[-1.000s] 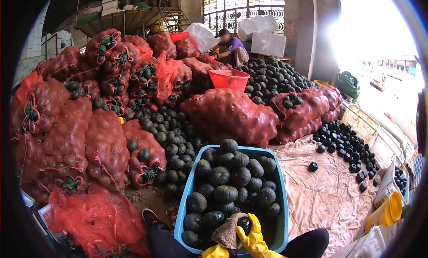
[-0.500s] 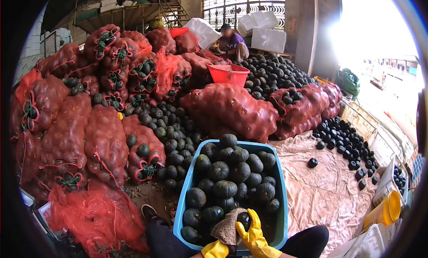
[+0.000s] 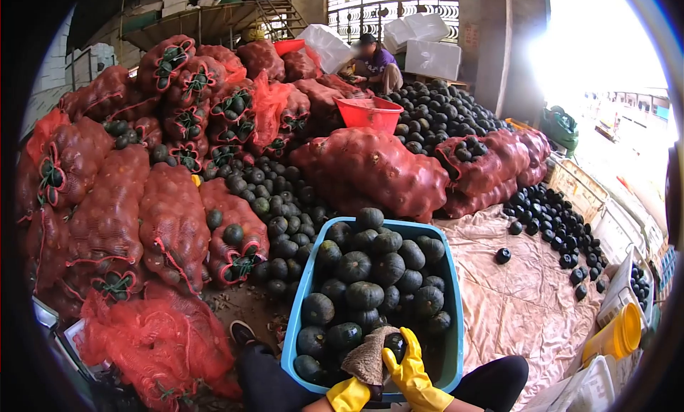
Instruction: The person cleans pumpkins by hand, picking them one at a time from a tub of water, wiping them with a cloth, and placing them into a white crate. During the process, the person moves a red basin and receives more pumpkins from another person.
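Note:
A blue tub (image 3: 456,305) between my knees is piled with dark green squashes (image 3: 365,296). At its near end my right hand (image 3: 411,373), in a yellow rubber glove, has its fingers wrapped round one wet, dark squash (image 3: 395,345). Against the left side of that squash lies a brown cloth (image 3: 369,356). The cloth covers most of my left hand (image 3: 350,395), also gloved in yellow; only its wrist and back show, and its fingers are hidden.
Red net sacks of squashes (image 3: 370,171) stand behind and to the left. Empty red netting (image 3: 153,341) lies at left. Loose dark squashes (image 3: 548,227) rest around a pale cloth sheet (image 3: 524,298) at right. Behind a red basin (image 3: 369,114) squats another person (image 3: 376,64).
The view has shifted slightly, so the tub sits a little further right. Both hands remain at the same squash, with the cloth still against it. The other person's head has turned.

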Motion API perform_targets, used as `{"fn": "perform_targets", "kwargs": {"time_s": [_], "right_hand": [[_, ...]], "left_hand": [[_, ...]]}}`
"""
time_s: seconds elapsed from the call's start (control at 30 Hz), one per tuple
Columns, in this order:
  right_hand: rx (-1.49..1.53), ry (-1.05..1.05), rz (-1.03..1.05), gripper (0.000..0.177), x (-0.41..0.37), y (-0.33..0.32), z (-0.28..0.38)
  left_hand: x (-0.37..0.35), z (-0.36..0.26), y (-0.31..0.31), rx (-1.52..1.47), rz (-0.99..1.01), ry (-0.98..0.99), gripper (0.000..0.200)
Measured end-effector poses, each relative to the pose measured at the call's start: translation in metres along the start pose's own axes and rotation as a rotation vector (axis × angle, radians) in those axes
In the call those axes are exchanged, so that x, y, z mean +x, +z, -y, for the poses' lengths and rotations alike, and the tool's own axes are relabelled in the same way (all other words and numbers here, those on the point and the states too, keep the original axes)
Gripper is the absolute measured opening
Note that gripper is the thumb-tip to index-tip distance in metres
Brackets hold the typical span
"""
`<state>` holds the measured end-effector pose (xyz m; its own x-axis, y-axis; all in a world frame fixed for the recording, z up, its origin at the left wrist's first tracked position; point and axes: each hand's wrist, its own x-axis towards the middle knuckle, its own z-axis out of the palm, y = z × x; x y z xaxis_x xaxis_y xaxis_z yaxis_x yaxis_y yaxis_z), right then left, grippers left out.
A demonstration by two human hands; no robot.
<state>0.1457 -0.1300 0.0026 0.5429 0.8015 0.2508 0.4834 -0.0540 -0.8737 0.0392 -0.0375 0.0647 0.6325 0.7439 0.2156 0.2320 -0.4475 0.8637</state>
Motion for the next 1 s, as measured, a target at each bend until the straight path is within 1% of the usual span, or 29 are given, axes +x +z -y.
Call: {"fn": "perform_targets", "kwargs": {"time_s": [0.03,0.07,0.1,0.13,0.17,0.2,0.23,0.27,0.37,0.4,0.47,0.5,0.53,0.63,0.67,0.73,0.8,0.9,0.93,1.0], "right_hand": [[0.028,-0.004,-0.016,0.080,-0.002,-0.002,0.003],[0.077,0.083,0.023,0.079,-0.001,-0.005,0.010],[0.100,0.027,-0.025,0.080,-0.003,0.001,0.000],[0.078,-0.051,-0.005,0.081,0.001,0.003,-0.022],[0.192,-0.073,-0.014,0.080,0.004,0.011,-0.066],[0.186,-0.071,0.044,0.075,0.017,0.015,-0.051],[0.154,-0.043,0.070,0.071,0.015,0.003,-0.038],[0.067,-0.021,0.064,0.070,0.014,-0.003,-0.026],[0.111,-0.029,0.012,0.071,0.009,-0.003,0.016],[-0.037,-0.045,0.014,0.069,0.013,0.001,-0.017],[-0.072,-0.013,-0.003,0.080,0.002,0.000,-0.016],[-0.043,0.045,0.014,0.079,0.002,-0.002,-0.009],[-0.123,-0.099,-0.042,0.080,0.001,0.005,-0.025],[-0.055,-0.101,-0.051,0.081,0.001,0.008,-0.036],[-0.030,-0.061,-0.039,0.081,-0.001,0.007,-0.031],[0.014,0.016,-0.017,0.081,0.001,0.001,-0.014],[0.000,-0.001,-0.021,0.081,-0.001,0.002,-0.014],[0.036,0.001,-0.015,0.083,0.000,0.004,-0.020],[0.042,0.008,-0.008,0.083,0.000,0.003,-0.020],[0.054,0.020,0.004,0.083,0.001,0.003,-0.020]], "left_hand": [[0.000,-0.002,-0.002,-0.006,-0.004,0.010,0.072],[-0.004,-0.002,-0.001,-0.009,-0.023,0.010,0.072],[-0.002,-0.003,-0.003,-0.015,-0.052,0.020,0.072],[0.001,-0.002,-0.006,-0.016,-0.076,0.036,0.073],[0.008,-0.002,-0.017,-0.028,-0.091,0.055,0.073],[0.011,-0.002,-0.021,-0.037,-0.101,0.062,0.073],[0.013,-0.003,-0.022,-0.044,-0.099,0.059,0.073],[0.015,-0.003,-0.023,-0.046,-0.097,0.056,0.074],[0.013,-0.001,-0.025,-0.039,-0.073,0.039,0.074],[0.013,0.000,-0.026,-0.035,-0.065,0.034,0.075],[0.013,0.000,-0.028,-0.031,-0.050,0.034,0.075],[0.012,0.000,-0.028,-0.031,-0.042,0.039,0.075],[0.013,-0.001,-0.029,-0.029,-0.037,0.041,0.075],[0.011,-0.013,-0.042,-0.031,-0.033,0.085,0.076],[0.019,-0.023,-0.058,-0.033,-0.054,0.128,0.076],[0.026,-0.035,-0.069,-0.029,-0.061,0.152,0.077],[0.034,-0.045,-0.075,-0.035,-0.058,0.168,0.077],[0.034,-0.042,-0.061,-0.023,-0.032,0.157,0.078],[0.021,-0.023,-0.036,0.002,-0.007,0.106,0.078],[0.015,-0.017,-0.025,-0.002,0.009,0.062,0.079]]}}
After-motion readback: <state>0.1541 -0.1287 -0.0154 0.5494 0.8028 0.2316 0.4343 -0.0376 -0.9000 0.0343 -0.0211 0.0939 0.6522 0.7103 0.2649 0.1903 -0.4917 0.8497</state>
